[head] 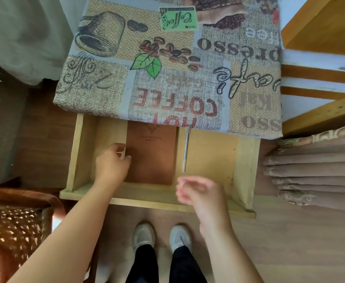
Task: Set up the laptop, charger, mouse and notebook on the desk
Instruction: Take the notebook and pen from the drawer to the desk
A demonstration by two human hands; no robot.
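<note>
Curling left hand (111, 166) fingertips touch notebook (152, 154) edge

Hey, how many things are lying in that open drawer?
2: a brown notebook left of centre, a silver pen to its right. More may hide under the desk.

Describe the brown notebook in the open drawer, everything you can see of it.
The notebook is a flat brown rectangle, leather-like, with a faint embossed emblem and small lettering too blurred to read. It lies closed and face up on the floor of the drawer, its far end partly under the desk's edge. A silver pen lies apart to its right. The left hand has its fingertips at the notebook's left edge; it is not lifted.
</note>
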